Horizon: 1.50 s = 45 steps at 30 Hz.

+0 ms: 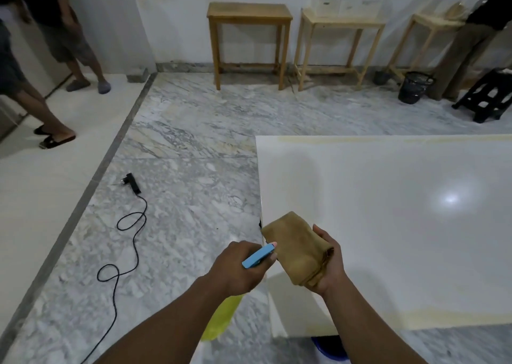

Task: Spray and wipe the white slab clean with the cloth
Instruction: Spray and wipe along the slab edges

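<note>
A large white slab [388,225] fills the right half of the head view, glossy, with yellowish tape along its far and near edges. My left hand [238,266] grips a spray bottle [219,319] with a yellow body and a blue trigger head, whose nozzle points toward the slab's left edge. My right hand [329,261] holds a folded tan cloth [296,247] just above the slab's near left corner. The cloth is right in front of the nozzle.
A black power cord with a plug [130,225] snakes across the marble floor to the left. Three wooden tables [249,39] line the far wall, with a black bin [414,87] and a black stool [487,97]. People stand at far left and far right. A blue object [329,347] shows under the slab.
</note>
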Each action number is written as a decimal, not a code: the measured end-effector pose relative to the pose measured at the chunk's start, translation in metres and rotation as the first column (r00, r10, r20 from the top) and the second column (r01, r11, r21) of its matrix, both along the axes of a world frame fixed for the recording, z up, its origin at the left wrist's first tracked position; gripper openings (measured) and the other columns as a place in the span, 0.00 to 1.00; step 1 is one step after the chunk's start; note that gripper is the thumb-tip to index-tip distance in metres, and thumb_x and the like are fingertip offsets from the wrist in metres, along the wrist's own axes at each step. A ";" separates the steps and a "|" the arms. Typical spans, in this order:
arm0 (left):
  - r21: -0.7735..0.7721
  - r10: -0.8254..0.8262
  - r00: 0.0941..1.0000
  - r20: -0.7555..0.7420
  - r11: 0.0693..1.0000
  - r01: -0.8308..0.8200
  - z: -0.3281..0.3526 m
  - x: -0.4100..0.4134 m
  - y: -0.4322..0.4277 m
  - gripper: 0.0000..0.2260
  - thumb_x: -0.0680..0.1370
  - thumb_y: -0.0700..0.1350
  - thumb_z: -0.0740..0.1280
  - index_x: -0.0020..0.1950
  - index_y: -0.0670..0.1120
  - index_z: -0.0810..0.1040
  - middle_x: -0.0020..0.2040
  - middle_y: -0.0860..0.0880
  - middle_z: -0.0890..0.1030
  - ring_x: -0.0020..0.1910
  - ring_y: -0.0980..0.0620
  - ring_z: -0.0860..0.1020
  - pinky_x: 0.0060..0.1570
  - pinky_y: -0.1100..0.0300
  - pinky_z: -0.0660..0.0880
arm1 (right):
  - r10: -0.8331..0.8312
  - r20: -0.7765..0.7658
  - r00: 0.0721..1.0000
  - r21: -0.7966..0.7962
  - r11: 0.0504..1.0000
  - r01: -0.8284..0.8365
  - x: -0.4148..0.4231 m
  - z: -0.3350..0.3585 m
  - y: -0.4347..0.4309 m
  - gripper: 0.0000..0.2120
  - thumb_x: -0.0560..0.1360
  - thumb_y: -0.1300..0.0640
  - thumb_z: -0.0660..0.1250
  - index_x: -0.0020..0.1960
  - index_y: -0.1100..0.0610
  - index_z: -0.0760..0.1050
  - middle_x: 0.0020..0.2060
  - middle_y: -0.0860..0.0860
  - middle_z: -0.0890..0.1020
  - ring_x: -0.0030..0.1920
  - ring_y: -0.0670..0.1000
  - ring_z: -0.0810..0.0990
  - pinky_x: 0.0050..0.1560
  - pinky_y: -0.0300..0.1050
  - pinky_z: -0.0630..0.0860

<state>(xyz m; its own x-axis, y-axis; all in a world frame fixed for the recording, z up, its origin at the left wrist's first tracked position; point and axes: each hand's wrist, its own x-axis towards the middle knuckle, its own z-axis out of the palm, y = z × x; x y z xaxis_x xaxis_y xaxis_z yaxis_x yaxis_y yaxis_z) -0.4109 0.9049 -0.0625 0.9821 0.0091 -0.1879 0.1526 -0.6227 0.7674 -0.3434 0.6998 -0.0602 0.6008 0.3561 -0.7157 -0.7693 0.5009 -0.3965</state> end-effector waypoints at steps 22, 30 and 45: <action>-0.062 0.910 0.361 -0.205 0.356 -0.933 -0.060 -0.149 -0.189 0.20 0.82 0.57 0.71 0.54 0.38 0.86 0.41 0.32 0.84 0.28 0.41 0.84 0.31 0.49 0.85 | 0.560 0.236 -0.794 -0.971 0.116 -0.207 0.023 -0.110 0.011 0.28 0.78 0.57 0.52 0.77 0.43 0.63 0.71 0.48 0.74 0.67 0.49 0.74 0.69 0.46 0.70; -0.044 0.955 0.208 -0.210 0.203 -0.978 -0.086 -0.199 -0.286 0.21 0.83 0.54 0.71 0.49 0.34 0.84 0.37 0.45 0.87 0.28 0.41 0.84 0.26 0.59 0.80 | 0.372 0.022 -0.928 -0.915 0.381 0.131 -0.002 -0.162 -0.037 0.30 0.76 0.52 0.52 0.77 0.57 0.66 0.76 0.55 0.67 0.79 0.57 0.58 0.75 0.61 0.61; -0.086 0.940 0.240 -0.241 0.226 -0.970 -0.120 -0.206 -0.477 0.20 0.83 0.56 0.69 0.44 0.39 0.83 0.39 0.38 0.85 0.25 0.43 0.83 0.29 0.62 0.80 | 0.291 -0.096 -0.952 -0.836 0.495 0.236 0.025 -0.177 -0.157 0.29 0.81 0.50 0.50 0.81 0.55 0.55 0.81 0.54 0.57 0.81 0.56 0.50 0.79 0.57 0.56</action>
